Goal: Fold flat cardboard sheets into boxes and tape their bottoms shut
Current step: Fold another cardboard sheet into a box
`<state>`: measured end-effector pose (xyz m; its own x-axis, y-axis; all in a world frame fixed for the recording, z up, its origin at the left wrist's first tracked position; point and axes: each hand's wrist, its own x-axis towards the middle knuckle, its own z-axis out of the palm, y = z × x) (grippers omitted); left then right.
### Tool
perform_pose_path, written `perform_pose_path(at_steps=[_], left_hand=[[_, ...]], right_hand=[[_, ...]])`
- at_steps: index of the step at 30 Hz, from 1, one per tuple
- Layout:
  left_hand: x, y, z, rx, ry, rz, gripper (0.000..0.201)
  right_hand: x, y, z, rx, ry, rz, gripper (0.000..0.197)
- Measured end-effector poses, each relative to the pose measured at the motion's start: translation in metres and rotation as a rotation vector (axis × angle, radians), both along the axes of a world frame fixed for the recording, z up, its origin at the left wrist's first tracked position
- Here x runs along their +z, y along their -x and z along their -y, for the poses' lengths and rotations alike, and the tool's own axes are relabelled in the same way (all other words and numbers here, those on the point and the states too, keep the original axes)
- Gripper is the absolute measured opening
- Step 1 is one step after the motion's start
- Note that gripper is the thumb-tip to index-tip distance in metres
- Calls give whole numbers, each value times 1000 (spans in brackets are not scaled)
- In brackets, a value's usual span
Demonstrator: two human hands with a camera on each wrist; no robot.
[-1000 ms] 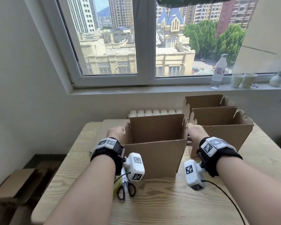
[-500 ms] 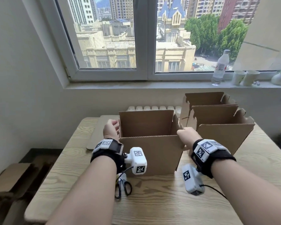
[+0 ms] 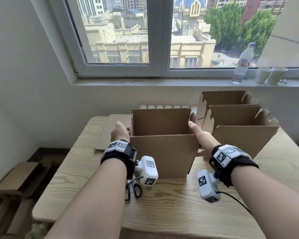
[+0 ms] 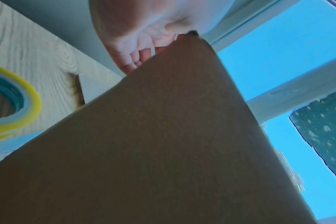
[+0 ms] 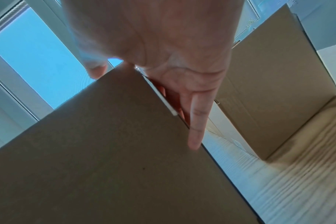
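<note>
Now squarer than before, box [image 3: 162,152] (hands [image 3: 120,133] flat against sides).

The surface [image 3: 179,213] was pale wood with a strong grain. An open cardboard box [image 3: 162,152] stood upright on it between the left hand [image 3: 120,131] and the right hand [image 3: 199,135]. Two more open boxes [image 3: 245,135] stood just beyond the right hand, one behind the other. A flat cardboard sheet [image 3: 107,131] lay past the left hand. Black-handled scissors [image 3: 133,190] lay below the left wrist, and a yellow tape roll [image 4: 13,103] lay near them.
</note>
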<state>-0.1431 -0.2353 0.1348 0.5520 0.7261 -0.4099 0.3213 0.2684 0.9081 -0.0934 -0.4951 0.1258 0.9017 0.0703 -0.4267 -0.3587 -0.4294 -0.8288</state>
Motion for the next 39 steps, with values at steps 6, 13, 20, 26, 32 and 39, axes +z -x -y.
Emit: perform_pose_path(at_steps=[6,13,20,26,32,39], left_hand=[[-15,9,-12,-110,-105,-83,35],[-12,18,-4,34,-190,-213,58],[-21,12,1,-245,-139,-78,31],[-47,17,-6,-436,-49,-127,32],[-71,21,-10,-671,-359,-423,37],[-124,9,-15,-880,-571,-561,32]], right_hand=[[-4,15,-3,110,8,-20,111],[-10,17,5,168,-49,69,65],[-30,2,18,217,-71,142,97],[-28,14,11,276,-2,154,37],[-48,23,1,314,96,112,34],[-87,18,-3,235,153,35,35]])
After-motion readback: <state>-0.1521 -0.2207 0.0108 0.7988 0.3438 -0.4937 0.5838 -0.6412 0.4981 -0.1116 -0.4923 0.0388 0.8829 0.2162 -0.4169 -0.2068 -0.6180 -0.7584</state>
